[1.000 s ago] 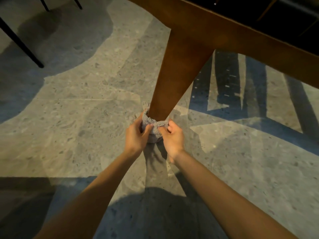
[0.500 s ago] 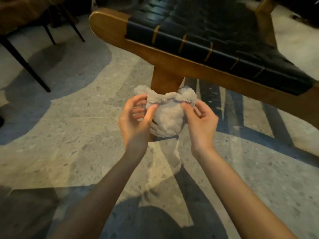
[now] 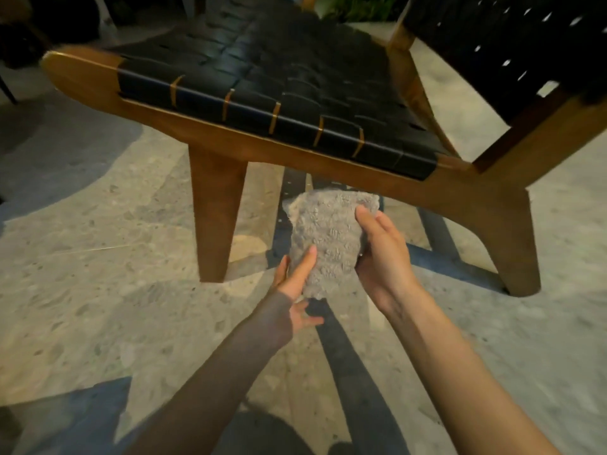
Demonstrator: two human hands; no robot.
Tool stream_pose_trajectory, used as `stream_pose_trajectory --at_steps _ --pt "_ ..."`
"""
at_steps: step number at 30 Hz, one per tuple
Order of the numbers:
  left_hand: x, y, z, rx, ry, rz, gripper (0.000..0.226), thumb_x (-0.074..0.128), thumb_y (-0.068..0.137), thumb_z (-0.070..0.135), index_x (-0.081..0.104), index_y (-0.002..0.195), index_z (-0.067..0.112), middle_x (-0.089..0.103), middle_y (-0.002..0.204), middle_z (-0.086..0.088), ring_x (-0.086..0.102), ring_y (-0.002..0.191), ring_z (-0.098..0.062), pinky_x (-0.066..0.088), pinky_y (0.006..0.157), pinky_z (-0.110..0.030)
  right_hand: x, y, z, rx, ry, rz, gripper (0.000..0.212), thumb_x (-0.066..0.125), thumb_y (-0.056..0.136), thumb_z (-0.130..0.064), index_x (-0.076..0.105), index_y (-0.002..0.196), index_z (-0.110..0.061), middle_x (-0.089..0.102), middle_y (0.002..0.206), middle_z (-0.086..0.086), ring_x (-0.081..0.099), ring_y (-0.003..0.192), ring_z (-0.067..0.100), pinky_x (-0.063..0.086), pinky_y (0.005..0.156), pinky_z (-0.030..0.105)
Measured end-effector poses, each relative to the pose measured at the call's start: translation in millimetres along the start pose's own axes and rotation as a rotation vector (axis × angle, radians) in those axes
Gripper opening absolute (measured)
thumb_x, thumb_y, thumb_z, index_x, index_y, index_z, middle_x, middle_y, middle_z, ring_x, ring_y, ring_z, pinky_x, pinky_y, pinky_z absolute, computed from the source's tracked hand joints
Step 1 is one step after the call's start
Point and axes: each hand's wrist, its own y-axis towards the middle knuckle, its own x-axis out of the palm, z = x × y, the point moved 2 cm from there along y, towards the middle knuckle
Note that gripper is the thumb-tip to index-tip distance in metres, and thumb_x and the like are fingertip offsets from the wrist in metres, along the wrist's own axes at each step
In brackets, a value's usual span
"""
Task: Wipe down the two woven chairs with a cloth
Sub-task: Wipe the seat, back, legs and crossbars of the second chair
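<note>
A low wooden chair (image 3: pixel 328 162) with a black woven seat and back fills the upper half of the view. Below its front rail, in the air, I hold a fluffy grey cloth (image 3: pixel 328 238) between both hands. My left hand (image 3: pixel 295 280) pinches the cloth's lower left edge, thumb on top. My right hand (image 3: pixel 381 257) grips its right side, fingers curled over the edge. The cloth touches neither the chair's front leg (image 3: pixel 213 218) nor the rail. Only one woven chair shows.
Speckled stone floor (image 3: pixel 98 290) spreads all round, crossed by dark shadows. The chair's rear leg (image 3: pixel 515 244) stands to the right. A thin black furniture leg (image 3: pixel 6 90) shows at the far left edge. Plants are at the top.
Both hands have lifted the cloth off the bottom of the chair's front leg and moved right, spreading it flatter. The view has risen to take in the whole seat.
</note>
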Motion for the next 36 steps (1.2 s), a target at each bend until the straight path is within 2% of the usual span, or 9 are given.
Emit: stream_pose_trajectory --at_steps 3,8,10,16,24,28,31,33,36 --pt "13.1 9.4 8.4 0.017 -0.306 -0.133 0.071 0.071 0.079 0.023 0.039 0.143 0.024 0.054 0.136 -0.011 0.054 0.12 -0.03 0.053 0.083 -0.05 -15.3 1.0 -6.6 0.067 0.151 -0.007 0.03 0.051 0.097 -0.021 0.061 0.121 -0.006 0.069 0.114 0.009 0.064 0.107 0.02 0.05 0.094 0.035" --pt "31.5 2.7 30.7 0.309 -0.213 -0.214 0.036 0.065 0.083 0.005 0.06 0.117 0.019 0.071 0.108 -0.005 0.069 0.096 -0.019 0.058 0.068 -0.031 -43.7 -0.8 -13.1 -0.035 0.089 0.199 0.012 0.054 0.097 -0.02 0.063 0.09 -0.014 0.065 0.07 -0.007 0.061 0.069 0.006 0.051 0.059 0.02" --pt "42.3 0.5 33.9 0.37 -0.161 -0.2 0.035 0.066 0.085 0.008 0.06 0.118 0.019 0.071 0.107 -0.004 0.069 0.095 -0.017 0.058 0.067 -0.03 -51.2 -1.0 -16.5 -0.052 0.101 0.302 0.01 0.055 0.096 -0.02 0.062 0.098 -0.013 0.063 0.071 -0.007 0.06 0.069 0.005 0.051 0.056 0.018" --pt "76.8 1.5 40.9 0.374 -0.136 -0.337 0.04 0.06 0.09 0.011 0.052 0.129 0.015 0.068 0.115 -0.007 0.066 0.104 -0.019 0.058 0.075 -0.032 -58.4 -0.1 -23.7 -0.031 0.299 0.29 0.019 0.051 0.098 -0.014 0.065 0.11 -0.007 0.07 0.098 0.003 0.067 0.089 0.011 0.056 0.08 0.024" --pt "106.3 13.8 36.2 0.242 -0.109 -0.471 0.046 0.055 0.087 -0.009 0.055 0.121 0.02 0.067 0.116 -0.009 0.066 0.102 -0.024 0.058 0.07 -0.035 -70.1 14.4 -36.4 0.106 0.651 0.314 0.036 0.039 0.099 -0.002 0.046 0.135 0.004 0.054 0.134 0.018 0.05 0.127 0.026 0.036 0.109 0.03" --pt "85.1 11.3 43.2 0.328 -0.114 -0.509 0.048 0.056 0.086 -0.004 0.053 0.127 0.021 0.067 0.118 -0.007 0.065 0.106 -0.023 0.057 0.077 -0.036 -53.9 12.2 -31.8 0.101 0.658 0.23 0.034 0.044 0.097 0.0 0.052 0.13 0.001 0.061 0.124 0.017 0.059 0.116 0.026 0.05 0.096 0.031" --pt "60.3 2.9 56.2 0.366 -0.144 -0.423 0.059 0.064 0.075 0.001 0.052 0.128 0.021 0.068 0.115 -0.009 0.067 0.102 -0.024 0.058 0.071 -0.036 -30.6 10.9 -20.9 0.109 0.538 0.17 0.018 0.045 0.097 -0.001 0.056 0.111 -0.002 0.06 0.118 0.019 0.054 0.122 0.028 0.043 0.102 0.035" --pt "41.8 -3.6 68.2 0.367 -0.198 -0.334 0.069 0.068 0.065 0.003 0.051 0.13 0.021 0.069 0.111 -0.01 0.069 0.094 -0.025 0.057 0.065 -0.036 -8.2 9.8 -16.4 0.117 0.526 0.098 0.013 0.045 0.097 0.001 0.055 0.098 -0.008 0.058 0.126 0.024 0.059 0.112 0.027 0.043 0.102 0.038" --pt "13.1 -12.2 89.2 0.431 -0.263 -0.286 0.063 0.068 0.063 0.001 0.056 0.122 0.019 0.073 0.098 -0.009 0.071 0.086 -0.025 0.057 0.061 -0.034 24.8 9.3 -10.3 0.144 0.589 -0.049 0.025 0.045 0.095 0.004 0.056 0.115 -0.006 0.062 0.123 0.021 0.062 0.111 0.027 0.052 0.093 0.035"
